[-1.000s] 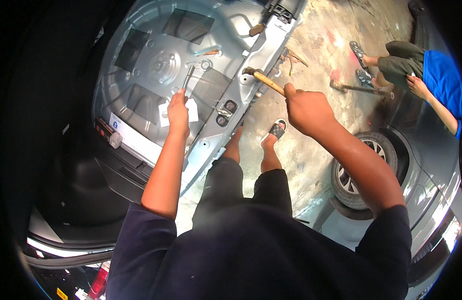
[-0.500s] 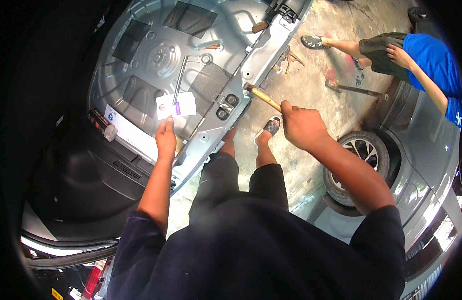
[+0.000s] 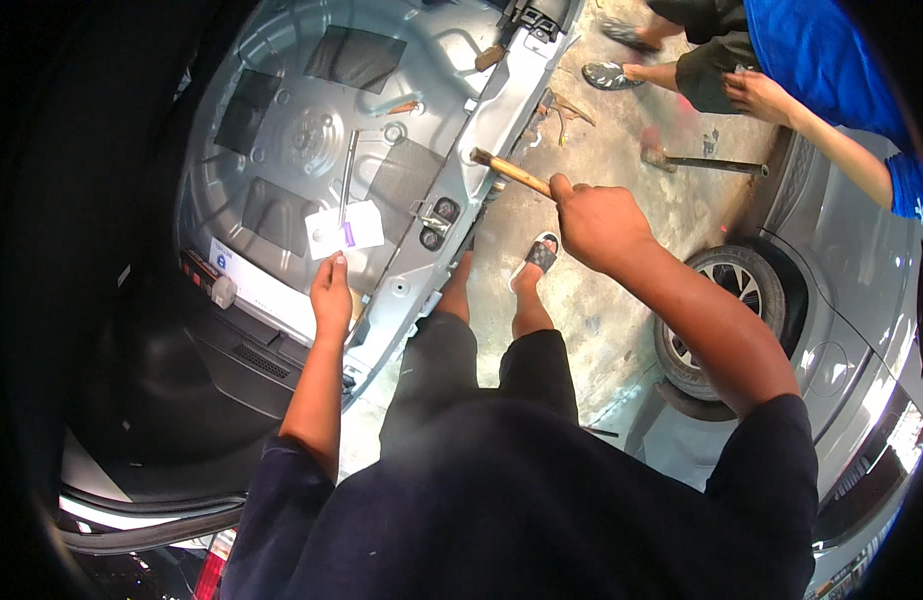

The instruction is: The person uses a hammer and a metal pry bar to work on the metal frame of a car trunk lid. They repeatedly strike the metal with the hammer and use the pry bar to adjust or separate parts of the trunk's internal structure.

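Note:
My left hand [image 3: 331, 292] is closed, its fingertips pinching the near edge of a white card [image 3: 364, 224] with a purple mark. A long bent metal bar [image 3: 349, 172] runs away from the card over the car's boot floor; whether my fingers also touch it is hidden. My right hand [image 3: 604, 226] is wrapped round the wooden handle of a hammer [image 3: 517, 174]. The hammer's dark head points left, over the grey metal sill [image 3: 462, 178] of the open boot; I cannot tell whether it touches.
A co-worker in a blue shirt [image 3: 822, 60] stands at the upper right. On the concrete floor lie a long-handled tool [image 3: 717, 165] and pliers-like tools [image 3: 564, 112]. A grey car with a wheel [image 3: 732, 290] is at the right. A white box [image 3: 267, 290] sits in the boot.
My view has shifted, so the boot sits slightly lower and further left. The hammer has moved away from me along the sill. The co-worker has stepped closer, and a foot is blurred.

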The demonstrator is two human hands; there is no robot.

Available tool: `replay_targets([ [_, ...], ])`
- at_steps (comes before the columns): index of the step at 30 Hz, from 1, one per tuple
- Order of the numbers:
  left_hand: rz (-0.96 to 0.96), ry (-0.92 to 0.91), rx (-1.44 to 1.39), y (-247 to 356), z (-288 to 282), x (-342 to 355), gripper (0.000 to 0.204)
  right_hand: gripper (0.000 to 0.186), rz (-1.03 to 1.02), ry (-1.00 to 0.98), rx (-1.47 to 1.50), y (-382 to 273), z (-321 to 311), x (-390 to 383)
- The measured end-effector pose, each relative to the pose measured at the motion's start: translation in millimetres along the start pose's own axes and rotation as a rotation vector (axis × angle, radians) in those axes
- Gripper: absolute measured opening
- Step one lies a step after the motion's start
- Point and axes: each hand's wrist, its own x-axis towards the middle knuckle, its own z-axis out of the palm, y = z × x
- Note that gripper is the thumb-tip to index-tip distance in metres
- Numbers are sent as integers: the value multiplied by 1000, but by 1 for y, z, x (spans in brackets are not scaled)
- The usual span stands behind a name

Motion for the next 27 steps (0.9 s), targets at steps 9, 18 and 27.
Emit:
replay_targets([
  [9, 82, -1, 49, 15, 6, -1, 41, 20, -28, 285, 51, 2, -30, 7],
  [18, 31, 4, 72, 0, -8, 5, 41, 17, -73, 254, 58, 9, -28, 12],
  [27, 18, 0, 65, -11, -22, -1, 41, 26, 32, 15, -38, 23, -29, 19],
])
